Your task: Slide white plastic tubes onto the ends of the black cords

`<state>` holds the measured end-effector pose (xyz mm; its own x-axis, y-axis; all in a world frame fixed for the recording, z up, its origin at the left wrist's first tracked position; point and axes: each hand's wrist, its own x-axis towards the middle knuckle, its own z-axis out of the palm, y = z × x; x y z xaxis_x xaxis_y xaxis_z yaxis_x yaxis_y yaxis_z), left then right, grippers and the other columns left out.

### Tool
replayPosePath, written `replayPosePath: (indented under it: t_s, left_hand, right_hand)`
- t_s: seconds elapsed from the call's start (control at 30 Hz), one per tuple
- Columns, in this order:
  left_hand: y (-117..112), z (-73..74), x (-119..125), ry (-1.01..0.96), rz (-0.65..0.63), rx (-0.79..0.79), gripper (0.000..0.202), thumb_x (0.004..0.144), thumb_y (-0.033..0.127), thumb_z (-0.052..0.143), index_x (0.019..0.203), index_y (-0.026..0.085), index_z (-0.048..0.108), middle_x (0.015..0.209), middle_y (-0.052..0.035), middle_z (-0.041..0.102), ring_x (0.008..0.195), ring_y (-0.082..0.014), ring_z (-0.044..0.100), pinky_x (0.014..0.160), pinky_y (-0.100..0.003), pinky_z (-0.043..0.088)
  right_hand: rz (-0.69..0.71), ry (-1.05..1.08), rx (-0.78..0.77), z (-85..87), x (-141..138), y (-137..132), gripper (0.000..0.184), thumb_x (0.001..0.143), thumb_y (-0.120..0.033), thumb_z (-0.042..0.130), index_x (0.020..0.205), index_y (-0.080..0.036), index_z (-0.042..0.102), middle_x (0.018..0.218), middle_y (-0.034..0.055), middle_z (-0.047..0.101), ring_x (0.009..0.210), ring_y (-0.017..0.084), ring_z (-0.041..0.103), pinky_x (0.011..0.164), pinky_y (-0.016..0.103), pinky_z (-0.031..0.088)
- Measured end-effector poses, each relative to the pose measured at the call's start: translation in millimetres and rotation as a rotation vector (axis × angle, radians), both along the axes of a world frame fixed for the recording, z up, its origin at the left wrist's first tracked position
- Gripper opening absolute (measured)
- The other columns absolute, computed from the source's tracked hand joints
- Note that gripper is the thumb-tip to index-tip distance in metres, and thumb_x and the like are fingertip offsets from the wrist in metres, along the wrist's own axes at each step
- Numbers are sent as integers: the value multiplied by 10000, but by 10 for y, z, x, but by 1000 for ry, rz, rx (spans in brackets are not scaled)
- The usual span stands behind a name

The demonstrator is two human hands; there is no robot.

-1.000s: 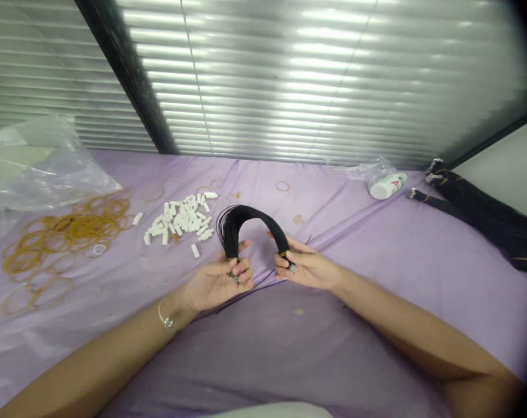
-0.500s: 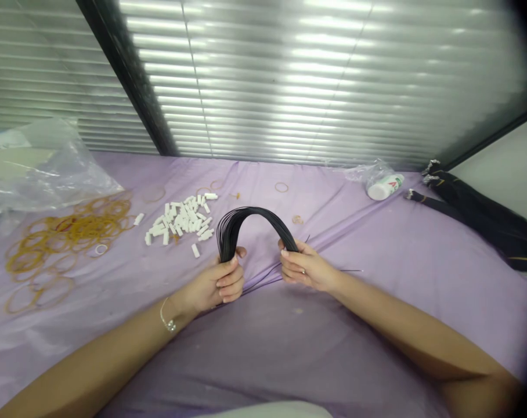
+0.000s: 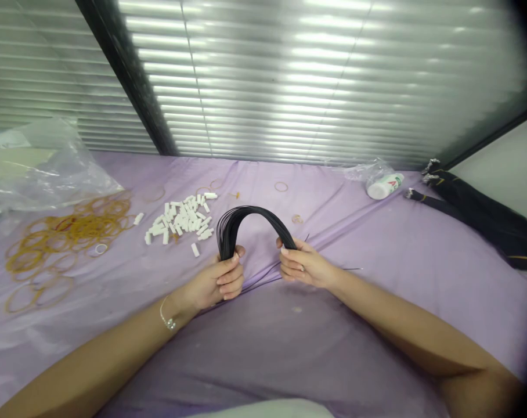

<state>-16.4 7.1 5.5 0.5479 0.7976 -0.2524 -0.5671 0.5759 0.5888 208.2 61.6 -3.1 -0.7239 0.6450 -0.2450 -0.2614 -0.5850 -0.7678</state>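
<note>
A bundle of thin black wires (image 3: pixel 257 212) arches upward between my two hands in the head view. My left hand (image 3: pixel 223 280) is wrapped round one end, where the strands fan out slightly. Round the other end my right hand (image 3: pixel 302 264) is closed, thumb on top. Several loose black strands (image 3: pixel 261 283) run across the cloth beneath and between the hands. Both ends of the bundle are partly hidden by my fingers. Just beyond my left hand lies a single white connector-like piece (image 3: pixel 195 249), near a pile of similar white pieces (image 3: pixel 183 217).
Tan rubber bands (image 3: pixel 78 229) lie heaped at the left, in front of a clear plastic bag (image 3: pixel 50 168). A white bottle (image 3: pixel 384 186) lies on its side at the back right, near black bundles (image 3: pixel 485 215). Window blinds (image 3: pixel 263 87) rise behind the purple cloth (image 3: pixel 255 354).
Hardly anything differs. My right hand has shifted up very slightly, and both hands keep hold of the arched bundle.
</note>
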Motion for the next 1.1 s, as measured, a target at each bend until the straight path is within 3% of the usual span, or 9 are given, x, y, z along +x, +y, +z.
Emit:
replayPosePath:
  t_s: [0.1, 0.27, 0.37, 0.53, 0.67, 0.73, 0.87, 0.97, 1.1]
  left_hand:
    - [5, 12, 22, 40, 35, 1, 237, 834, 331, 579, 1023, 197, 528, 433, 93, 351, 353, -80, 357, 383, -186, 356]
    - [13, 27, 56, 127, 65, -43, 371, 831, 331, 586, 1143, 143, 512, 663, -48, 636, 639, -188, 629, 544, -260, 457]
    - [26, 20, 52, 73, 78, -117, 290, 849, 312, 562, 1084, 143, 556, 515, 19, 540, 518, -135, 573, 500, -224, 423]
    - [55, 4, -2, -28, 76, -152, 164, 889, 278, 481, 909, 173, 604, 347, 93, 300, 299, -53, 253, 359, -164, 271]
    - [48, 22, 2, -14, 81, -166, 176, 896, 279, 462, 896, 169, 599, 342, 84, 317, 296, -62, 279, 352, -166, 285]
    - [39, 31, 29, 9, 106, -170, 180, 896, 286, 468, 918, 155, 589, 383, 65, 390, 336, -79, 397, 389, -179, 353]
    - [44, 32, 77, 50, 162, -193, 237, 893, 335, 475, 977, 131, 560, 665, -53, 623, 721, -212, 658, 674, -319, 514]
    - [68, 24, 80, 22, 155, -212, 353, 903, 436, 404, 942, 125, 566, 564, -34, 571, 607, -196, 630, 620, -317, 504]
    - [90, 10, 60, -74, 140, -223, 476, 911, 504, 298, 895, 129, 590, 417, 28, 416, 364, -96, 393, 414, -212, 374]
  right_hand:
    - [-8, 30, -22, -21, -4, 11, 207, 813, -295, 618, 952, -213, 489, 476, -102, 398, 400, 60, 372, 499, 234, 397]
    - [-33, 46, -96, -31, 0, 46, 222, 832, -338, 584, 981, -184, 524, 550, -54, 501, 518, 100, 499, 630, 301, 443]
    - [-32, 60, -159, -25, 11, 70, 239, 846, -378, 565, 965, -171, 550, 472, -89, 409, 430, 62, 393, 592, 263, 429]
    - [-10, 96, -230, -12, 32, 93, 224, 872, -401, 519, 915, -189, 580, 399, -102, 316, 367, 47, 234, 477, 195, 328]
    - [-2, 113, -263, -8, 40, 104, 202, 869, -378, 524, 889, -189, 593, 384, -103, 298, 352, 46, 192, 453, 190, 287]
    - [-12, 115, -276, -11, 37, 108, 211, 861, -380, 534, 897, -181, 594, 406, -101, 317, 362, 45, 205, 471, 194, 312]
    - [-40, 114, -296, -24, 25, 117, 233, 855, -379, 532, 918, -162, 591, 462, -89, 359, 400, 50, 263, 532, 212, 380]
    - [-51, 119, -304, -31, 21, 122, 240, 864, -376, 512, 920, -157, 592, 485, -81, 371, 419, 54, 284, 571, 228, 409]
    - [-51, 134, -319, -32, 11, 122, 281, 870, -404, 494, 919, -144, 589, 515, -67, 363, 464, 68, 313, 621, 252, 428]
